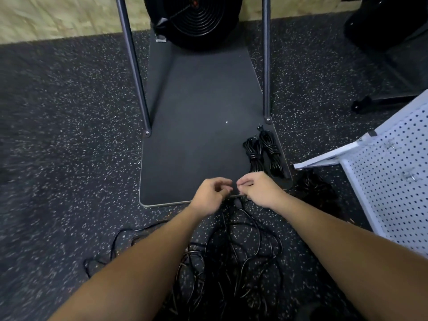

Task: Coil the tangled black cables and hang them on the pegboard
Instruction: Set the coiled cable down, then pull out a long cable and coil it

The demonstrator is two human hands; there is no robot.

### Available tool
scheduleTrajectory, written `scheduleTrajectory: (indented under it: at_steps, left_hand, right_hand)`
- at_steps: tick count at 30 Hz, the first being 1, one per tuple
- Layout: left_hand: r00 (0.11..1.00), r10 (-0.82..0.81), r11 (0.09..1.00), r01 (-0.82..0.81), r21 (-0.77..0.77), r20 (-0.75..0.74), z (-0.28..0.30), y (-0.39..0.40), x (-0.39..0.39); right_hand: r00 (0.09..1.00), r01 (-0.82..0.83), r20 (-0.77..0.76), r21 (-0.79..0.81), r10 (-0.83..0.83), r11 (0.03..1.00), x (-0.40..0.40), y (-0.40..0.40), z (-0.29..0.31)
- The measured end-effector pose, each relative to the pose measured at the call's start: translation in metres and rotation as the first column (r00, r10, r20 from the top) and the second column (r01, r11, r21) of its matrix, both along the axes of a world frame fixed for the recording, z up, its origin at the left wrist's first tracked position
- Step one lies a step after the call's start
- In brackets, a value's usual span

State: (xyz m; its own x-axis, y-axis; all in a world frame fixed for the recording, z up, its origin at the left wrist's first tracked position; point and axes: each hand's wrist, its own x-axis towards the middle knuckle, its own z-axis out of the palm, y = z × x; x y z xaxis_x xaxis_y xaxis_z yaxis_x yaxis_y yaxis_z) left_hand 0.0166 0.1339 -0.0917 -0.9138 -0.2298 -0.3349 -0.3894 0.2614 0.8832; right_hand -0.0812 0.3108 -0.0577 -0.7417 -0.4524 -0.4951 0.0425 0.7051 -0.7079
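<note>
The speckled dark floor [69,135] fills the view, and a flat dark base plate [196,112] lies on it from the centre up toward 12 o'clock, carrying two upright metal poles [133,66] and a black round fan [196,19] at its far end. At 3 o'clock a white pegboard [393,181] stands tilted on the floor, with small metal hooks on its face. A tangled mass of black cables [231,251] sprawls on the floor at 6 o'clock, between the two forearms. Two coiled black bundles [264,151] lie side by side on the plate's near right corner, at about 2 o'clock from the hands, and another dark heap [315,188] sits on the floor just beside the pegboard's foot. The left hand [208,193] and right hand [259,188] meet over the plate's near edge, fingers curled inward. Each grip seems to pinch a thin strand rising from the tangle, though blur means I cannot tell for sure.
</note>
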Motion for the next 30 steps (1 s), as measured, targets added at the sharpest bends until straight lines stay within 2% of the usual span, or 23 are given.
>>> scheduleTrajectory:
  at_steps: [3,11,15,17,20,24,27,30]
  left_hand:
    - [1.0,-0.002,1.0,0.003,-0.017,0.024,-0.005,-0.002,0.035]
    - [0.974,-0.029,0.982,0.07,-0.177,0.224,-0.043,0.0,0.11]
    - [0.965,0.012,0.898,0.104,-0.428,0.261,-0.062,-0.018,0.127]
    - [0.955,0.009,0.883,0.132,-0.451,0.297,-0.071,-0.032,0.136]
    - [0.965,0.012,0.895,0.107,-0.433,0.262,-0.081,-0.048,0.144]
    - [0.965,0.101,0.936,-0.01,-0.352,0.241,-0.076,-0.06,0.139]
    - [0.965,0.144,0.973,-0.098,-0.208,0.221,-0.064,-0.071,0.131]
    - [0.99,0.08,0.991,-0.066,-0.117,0.115,-0.023,-0.081,0.121]
  right_hand:
    - [0.995,-0.096,-0.027,0.055,0.097,0.994,0.034,-0.008,-0.005]
    - [0.987,-0.156,0.06,0.212,0.146,0.965,0.091,-0.022,-0.049]
    - [0.988,-0.134,0.108,0.238,0.11,0.962,0.1,-0.038,-0.074]
    - [0.988,-0.117,0.123,0.238,0.09,0.964,0.103,-0.044,-0.077]
    - [0.994,-0.058,0.104,0.209,0.037,0.976,0.104,-0.051,-0.078]
    - [0.998,0.006,0.054,0.162,-0.015,0.987,0.098,-0.051,-0.068]
    - [0.999,-0.037,0.011,0.112,0.036,0.993,0.09,-0.051,-0.037]
    - [0.998,-0.057,0.008,0.009,0.057,0.998,0.081,-0.055,0.023]
